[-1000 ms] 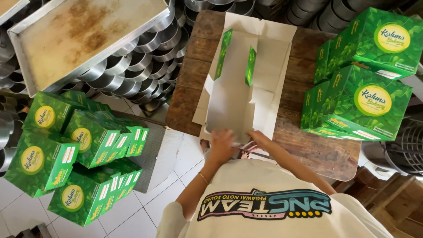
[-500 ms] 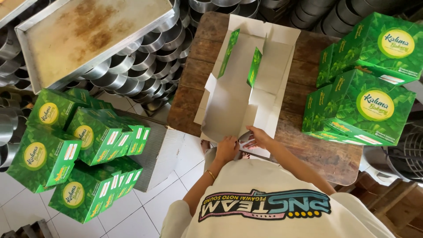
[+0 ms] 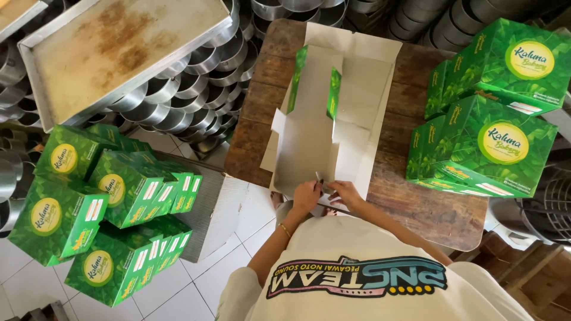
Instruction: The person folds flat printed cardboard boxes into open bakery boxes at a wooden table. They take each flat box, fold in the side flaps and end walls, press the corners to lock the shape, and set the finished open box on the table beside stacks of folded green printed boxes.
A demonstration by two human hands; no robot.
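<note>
Unfolded box blank on wooden table, both hands at its near edge.

L to R: finished green boxes (image 3: 101,208) stacked at left, steel tray (image 3: 119,53) above; left hand (image 3: 306,198) & right hand (image 3: 345,193) side by side, fingers pinched closed on a small flap at near edge of flat white box blank (image 3: 333,119), which lies mid-table (image 3: 428,208); more green boxes (image 3: 488,137) stacked on table's right.

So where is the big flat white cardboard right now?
In the head view, the unfolded box blank lies flat on the wooden table, middle of the picture, left of the green boxes; both hands touch its near edge.
</note>
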